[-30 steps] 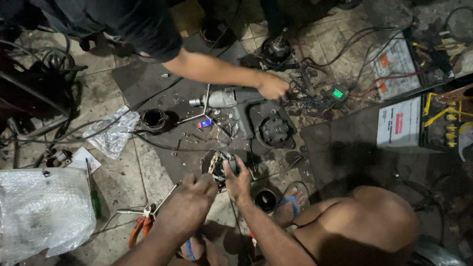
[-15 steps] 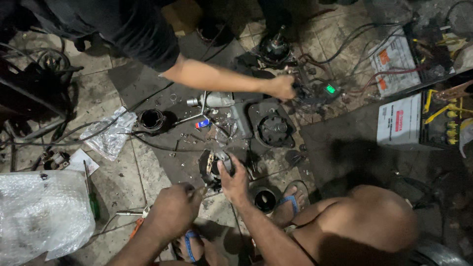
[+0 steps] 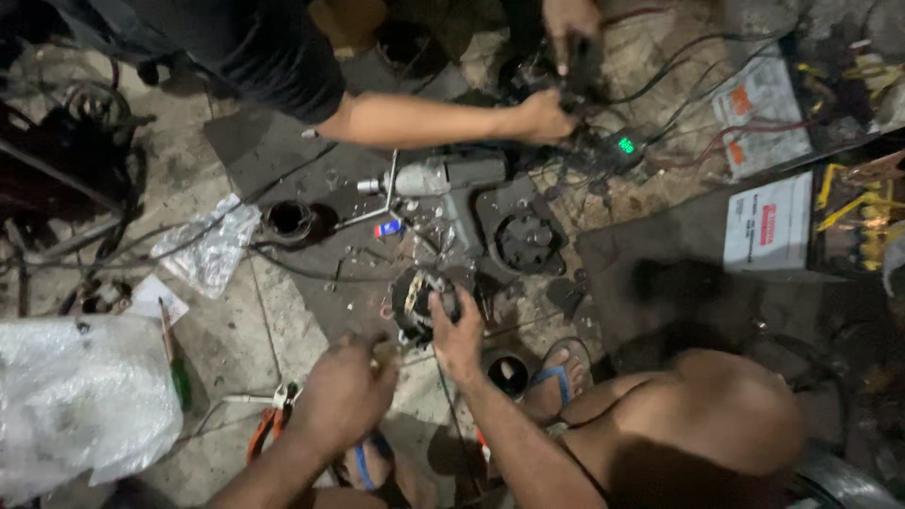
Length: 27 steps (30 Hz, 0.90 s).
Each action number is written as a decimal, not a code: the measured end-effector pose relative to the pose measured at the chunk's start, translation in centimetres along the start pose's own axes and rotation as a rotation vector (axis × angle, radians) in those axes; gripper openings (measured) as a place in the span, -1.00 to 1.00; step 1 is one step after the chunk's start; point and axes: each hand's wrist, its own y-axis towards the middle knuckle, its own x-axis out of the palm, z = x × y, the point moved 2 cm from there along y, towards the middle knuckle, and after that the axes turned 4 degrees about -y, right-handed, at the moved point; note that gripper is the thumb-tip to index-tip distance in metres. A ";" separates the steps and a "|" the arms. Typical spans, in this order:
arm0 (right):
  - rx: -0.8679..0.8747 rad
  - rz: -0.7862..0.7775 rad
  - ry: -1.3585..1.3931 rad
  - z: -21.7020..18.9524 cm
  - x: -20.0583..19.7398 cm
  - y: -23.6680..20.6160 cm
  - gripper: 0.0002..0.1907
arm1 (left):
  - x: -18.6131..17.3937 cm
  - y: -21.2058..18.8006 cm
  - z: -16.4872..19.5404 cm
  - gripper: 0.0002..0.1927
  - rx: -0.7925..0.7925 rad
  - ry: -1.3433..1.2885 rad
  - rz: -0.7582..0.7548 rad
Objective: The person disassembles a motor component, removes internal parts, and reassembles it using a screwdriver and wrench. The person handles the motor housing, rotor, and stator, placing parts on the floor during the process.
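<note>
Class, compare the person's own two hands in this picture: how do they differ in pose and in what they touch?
The right hand reaches forward and grips the round dark motor part on the floor; the left hand sits nearer the body, off that part. The left hand is curled into a fist, its contents unclear. Both are bare.

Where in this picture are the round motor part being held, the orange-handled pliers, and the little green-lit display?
Round motor part (image 3: 421,300), head view: on its dark casing, left of the right hand's fingers.
Orange-handled pliers (image 3: 265,426), head view: on the orange grip.
Green-lit display (image 3: 625,145), head view: on the glowing screen.
</note>
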 end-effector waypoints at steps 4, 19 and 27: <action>-0.185 0.060 -0.037 0.9 0.3 0.2 -0.35 | -0.5 -0.9 0.3 -0.53 -0.322 0.113 -0.189; -0.087 -0.119 0.470 3.5 1.7 1.7 -0.48 | -1.4 -1.2 0.6 -0.54 -0.228 0.071 -0.078; 0.026 -0.092 0.423 4.3 1.7 1.9 -0.41 | 0.1 -1.8 0.1 -0.71 0.470 0.290 0.197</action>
